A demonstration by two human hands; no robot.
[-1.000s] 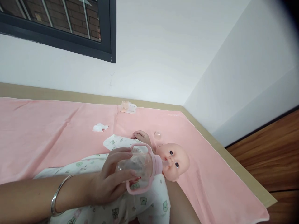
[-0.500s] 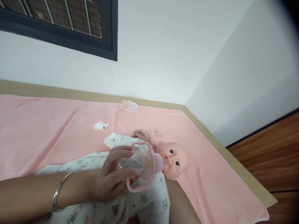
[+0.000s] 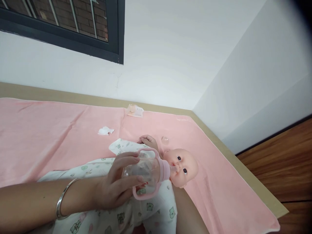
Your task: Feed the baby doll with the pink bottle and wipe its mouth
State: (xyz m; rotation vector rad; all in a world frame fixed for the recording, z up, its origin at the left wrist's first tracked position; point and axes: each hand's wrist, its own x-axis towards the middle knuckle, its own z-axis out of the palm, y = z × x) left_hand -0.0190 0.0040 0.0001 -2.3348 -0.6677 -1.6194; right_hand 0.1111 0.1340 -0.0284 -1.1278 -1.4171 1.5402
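Observation:
My left hand, with a silver bangle at the wrist, is wrapped round a clear baby bottle with a pink collar and pink handles. The bottle lies nearly level, and its teat touches the mouth of a baby doll. White cloth printed with green bears covers the doll's body. My right forearm passes beneath the doll's neck. On the far side my right hand shows, its fingers curled beside the doll's shoulder; part of it is hidden behind the doll and cloth.
A pink sheet covers the wood-coloured surface along the white wall. On it lie a crumpled white tissue, a small clear dome-shaped cap and a small packet. A dark-framed window is at upper left, brown wood panelling at right.

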